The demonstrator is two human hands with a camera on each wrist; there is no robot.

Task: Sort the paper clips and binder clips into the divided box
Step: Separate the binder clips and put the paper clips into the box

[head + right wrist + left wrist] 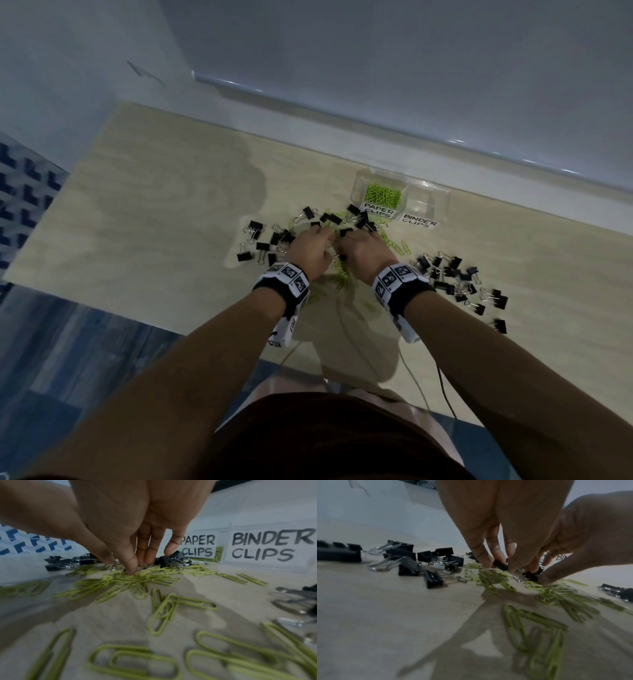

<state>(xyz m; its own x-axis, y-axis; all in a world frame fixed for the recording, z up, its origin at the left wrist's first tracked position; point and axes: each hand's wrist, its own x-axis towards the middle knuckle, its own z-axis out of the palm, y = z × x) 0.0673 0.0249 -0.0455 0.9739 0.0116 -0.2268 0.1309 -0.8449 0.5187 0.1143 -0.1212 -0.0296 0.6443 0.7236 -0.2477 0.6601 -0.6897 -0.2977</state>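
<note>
we see a wooden table (pixel 144 219) from above, with both of our hands down in the middle of a mixed pile. our left hand (pixel 310 248) has its fingertips (pixel 485 561) curled narrowly round a black binder clip (pixel 500 565), pinching it free of the green paper clips (pixel 494 580) beneath. our right hand (pixel 363 250) works just beside it, fingertips (pixel 132 568) drawn together and pressed down into the green tangle (pixel 137 578); a black clip shows under them in the left wrist view, but we cannot tell whether this hand grips anything or only holds the pile still.

the clear divided box (pixel 424 195) sits just beyond the pile, near the wall, with its two paper labels facing us so each side reads at a glance. the compartment marked paper clips (pixel 382 193) already holds a heap of green ones; the one marked binder clips (pixel 426 204) looks bare.

loose black binder clips lie in a group to the left (pixel 260 240) and a bigger group to the right (pixel 459 281), apparently pulled apart from the green. we judge the sorting is partway, with no binder clips boxed yet.
</note>
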